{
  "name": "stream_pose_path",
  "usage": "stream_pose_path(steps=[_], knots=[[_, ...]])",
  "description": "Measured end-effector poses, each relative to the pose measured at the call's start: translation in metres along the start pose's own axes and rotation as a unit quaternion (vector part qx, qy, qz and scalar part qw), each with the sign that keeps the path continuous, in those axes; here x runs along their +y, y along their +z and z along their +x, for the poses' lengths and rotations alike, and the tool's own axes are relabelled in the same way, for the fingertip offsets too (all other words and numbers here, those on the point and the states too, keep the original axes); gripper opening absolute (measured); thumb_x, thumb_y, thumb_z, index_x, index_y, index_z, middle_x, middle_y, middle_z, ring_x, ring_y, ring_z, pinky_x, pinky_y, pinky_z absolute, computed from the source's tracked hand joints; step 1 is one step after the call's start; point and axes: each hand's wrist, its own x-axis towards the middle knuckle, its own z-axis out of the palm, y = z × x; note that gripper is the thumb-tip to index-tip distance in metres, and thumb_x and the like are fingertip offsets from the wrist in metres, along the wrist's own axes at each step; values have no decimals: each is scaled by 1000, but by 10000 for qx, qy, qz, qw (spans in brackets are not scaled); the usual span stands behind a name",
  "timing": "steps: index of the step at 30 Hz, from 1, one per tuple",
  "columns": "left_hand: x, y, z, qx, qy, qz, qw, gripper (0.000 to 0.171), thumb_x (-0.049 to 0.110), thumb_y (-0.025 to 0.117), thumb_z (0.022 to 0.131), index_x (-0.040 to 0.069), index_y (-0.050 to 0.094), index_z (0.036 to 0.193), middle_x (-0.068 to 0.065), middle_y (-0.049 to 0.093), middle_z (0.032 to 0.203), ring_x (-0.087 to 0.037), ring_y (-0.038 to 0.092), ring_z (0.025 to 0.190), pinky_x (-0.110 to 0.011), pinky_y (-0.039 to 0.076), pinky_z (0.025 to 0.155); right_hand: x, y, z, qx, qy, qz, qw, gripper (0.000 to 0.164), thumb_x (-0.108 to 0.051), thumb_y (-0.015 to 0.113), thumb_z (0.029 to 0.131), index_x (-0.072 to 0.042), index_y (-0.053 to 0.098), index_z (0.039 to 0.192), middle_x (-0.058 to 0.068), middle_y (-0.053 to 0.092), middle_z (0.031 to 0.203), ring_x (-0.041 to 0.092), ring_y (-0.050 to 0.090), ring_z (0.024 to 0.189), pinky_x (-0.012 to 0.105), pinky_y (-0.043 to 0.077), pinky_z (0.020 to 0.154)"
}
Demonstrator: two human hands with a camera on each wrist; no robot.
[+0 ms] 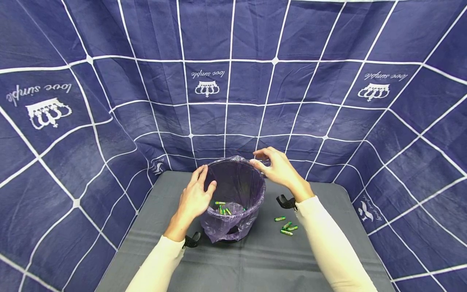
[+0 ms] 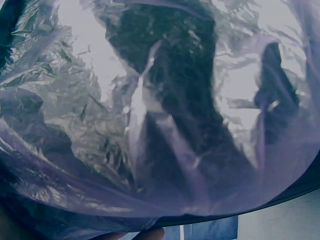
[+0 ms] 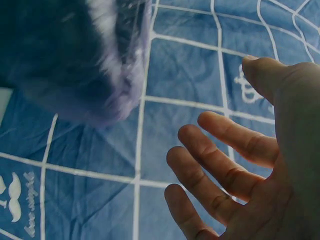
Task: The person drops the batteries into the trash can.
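A dark, round bin lined with a translucent purple trash bag (image 1: 219, 229) stands on the grey table in the head view. The liner folds over its rim, and crinkled plastic fills the left wrist view (image 2: 195, 175). Several green batteries (image 1: 221, 209) lie inside at the bottom. At the bin's left rim is my left hand (image 1: 195, 196), fingers extended; its fingertips (image 2: 151, 234) barely show below the rim. My right hand (image 1: 279, 168) hovers by the far right rim. Its fingers (image 3: 230, 175) are spread and loosely bent, holding nothing, with a gap to the bag (image 3: 127, 95).
Several more green batteries (image 1: 286, 232) lie loose on the grey table (image 1: 292, 267), right of the bin. A blue cloth with white grid lines (image 1: 248, 81) hangs behind and along both sides. Each wrist wears a black strap mount (image 1: 286, 201).
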Motion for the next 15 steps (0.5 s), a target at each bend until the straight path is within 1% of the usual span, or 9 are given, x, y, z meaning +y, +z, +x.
stream_pose_path(steps=[3, 8, 15], knots=[[-1, 0, 0, 4, -12, -7, 10000, 75, 47, 57, 118, 15, 39, 184, -3, 34, 192, -55, 67, 150, -76, 56, 114, 11, -1, -6, 66, 77, -4, 9999, 40, -34, 80, 112, -6, 81, 140, 16, 82, 129, 36, 80, 118, 57, 63, 106], [-1, 1, 0, -8, -15, 6, 10000, 75, 46, 58, 119, 16, 38, 184, -3, 34, 193, -55, 68, 148, -75, 57, 114, 24, -3, -15, 104, 253, -44, 9996, 37, -32, 80, 113, -6, 81, 140, 16, 82, 126, 36, 80, 114, 58, 63, 104], [-2, 0, 0, -15, -19, 9, 10000, 74, 44, 59, 119, 16, 37, 184, -2, 34, 192, -55, 67, 149, -75, 56, 115, 45, -1, -28, 149, 494, -141, 9986, 36, -33, 79, 113, -8, 83, 138, 14, 81, 124, 33, 80, 110, 49, 62, 96]])
